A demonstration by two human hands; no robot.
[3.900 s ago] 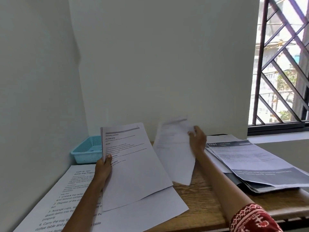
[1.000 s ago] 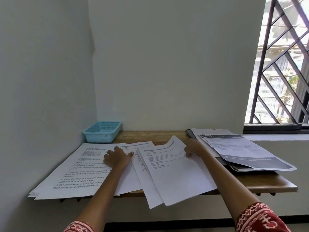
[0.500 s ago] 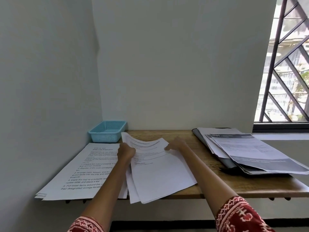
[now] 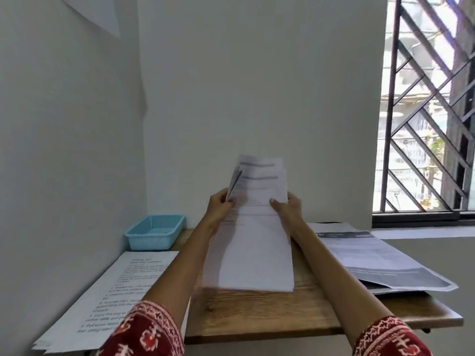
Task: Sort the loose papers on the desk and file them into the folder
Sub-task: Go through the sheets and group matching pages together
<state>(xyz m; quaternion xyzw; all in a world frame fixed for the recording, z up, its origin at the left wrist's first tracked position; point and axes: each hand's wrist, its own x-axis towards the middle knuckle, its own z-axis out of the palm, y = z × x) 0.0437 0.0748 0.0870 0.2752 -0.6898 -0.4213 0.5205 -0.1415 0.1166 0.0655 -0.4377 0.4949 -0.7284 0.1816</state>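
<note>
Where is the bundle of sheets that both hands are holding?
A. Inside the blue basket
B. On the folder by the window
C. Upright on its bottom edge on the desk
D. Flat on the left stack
C: the left hand and right hand grip the sides of the sheets, whose bottom edge meets the desk.

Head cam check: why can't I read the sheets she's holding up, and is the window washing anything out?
Head view: the held sheets are motion-blurred, text smeared, between left hand and right hand; the window is overexposed, outdoors blown out; print on the left stack stays partly legible; wide-angle bending shows at the grille.
</note>
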